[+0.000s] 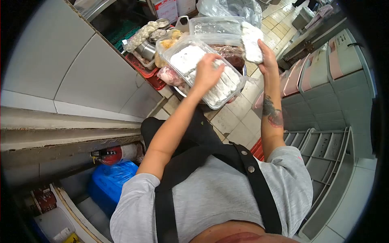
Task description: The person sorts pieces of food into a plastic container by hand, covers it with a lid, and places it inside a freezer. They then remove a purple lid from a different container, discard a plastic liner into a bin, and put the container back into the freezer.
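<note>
My right hand (267, 57) is closed on a white, flour-dusted slab (252, 42), held up beside the containers. What lies under the white coating does not show. My left hand (208, 73) reaches down into a clear plastic container (242, 84), its fingers curled at the white pieces inside. Whether they grip a piece is hidden. Several white, powder-coated strips (227, 81) lie side by side in that container, and a flatter white layer (188, 59) covers its left end. A second clear container (216, 27) stands just behind it.
Bagged meat (172, 75), a bag of pale round pieces (142, 36), a metal cup (146, 50) and a red basket (152, 75) crowd the left. Grey bins with pink fronts (316, 69) line the right. A tiled wall (44, 52) stands close on the left.
</note>
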The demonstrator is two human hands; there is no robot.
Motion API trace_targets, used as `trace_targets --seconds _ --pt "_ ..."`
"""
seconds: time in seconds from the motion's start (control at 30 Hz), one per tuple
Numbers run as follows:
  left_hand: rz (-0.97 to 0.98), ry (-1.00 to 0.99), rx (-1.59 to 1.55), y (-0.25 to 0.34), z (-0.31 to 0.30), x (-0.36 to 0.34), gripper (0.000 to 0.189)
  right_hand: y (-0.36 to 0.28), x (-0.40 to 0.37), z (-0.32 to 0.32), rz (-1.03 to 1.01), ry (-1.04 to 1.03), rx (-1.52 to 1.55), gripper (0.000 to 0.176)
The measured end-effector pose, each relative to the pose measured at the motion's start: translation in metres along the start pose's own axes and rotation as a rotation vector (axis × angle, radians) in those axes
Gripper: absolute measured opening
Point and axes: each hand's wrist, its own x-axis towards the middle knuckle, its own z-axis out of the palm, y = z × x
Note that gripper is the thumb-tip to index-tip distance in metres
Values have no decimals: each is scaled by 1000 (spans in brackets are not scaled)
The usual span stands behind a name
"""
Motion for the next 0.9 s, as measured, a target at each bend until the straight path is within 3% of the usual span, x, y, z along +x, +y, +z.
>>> trace_targets --seconds 0.03,0.1,0.2,0.3,0.5,0.7,0.9 --pt "87 114 151 -18 -11 1 36 4 0 8 -14 -26 8 36" --pt "-57 44 398 -49 -42 14 48 9 -10 26 -28 -6 28 35" --pt "-205 -372 694 -81 -74 37 61 26 -19 34 -31 94 54 34" --pt "-168 -659 781 -85 -82 48 68 50 -23 35 -34 190 134 30" --pt "-157 -655 802 -86 -80 51 72 68 -32 44 -103 328 82 31" --pt "-143 -412 729 -94 -73 39 80 85 -29 32 -203 349 -102 30" --pt "-211 -417 811 -79 -76 42 74 87 -35 33 -270 405 -284 32"
